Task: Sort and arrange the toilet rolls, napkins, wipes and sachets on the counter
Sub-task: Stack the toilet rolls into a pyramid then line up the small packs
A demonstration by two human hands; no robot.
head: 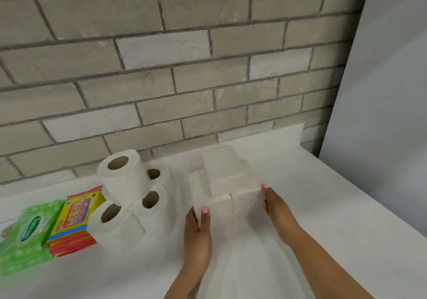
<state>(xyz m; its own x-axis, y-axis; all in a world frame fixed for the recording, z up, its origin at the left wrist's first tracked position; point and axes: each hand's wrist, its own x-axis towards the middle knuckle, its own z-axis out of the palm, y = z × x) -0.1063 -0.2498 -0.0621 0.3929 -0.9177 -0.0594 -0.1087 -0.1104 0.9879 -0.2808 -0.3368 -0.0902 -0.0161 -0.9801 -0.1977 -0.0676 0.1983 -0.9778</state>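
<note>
White napkin packs (227, 183) are stacked in the middle of the white counter (323, 206), a smaller pack on top of the wider ones. My left hand (198, 229) presses the stack's left front side, thumb up against it. My right hand (276, 205) presses its right side with straight fingers. Several toilet rolls (126, 178) stand in a cluster to the left, one on top of the others. A stack of yellow and red Giggles wipes packs (75, 220) lies further left, beside a green Sanicare wipes pack (27, 231).
A grey brick wall (184, 67) runs along the counter's back edge. A pale wall panel (381, 114) closes off the right side. A small beige item (5, 230) shows at the far left edge, mostly cut off.
</note>
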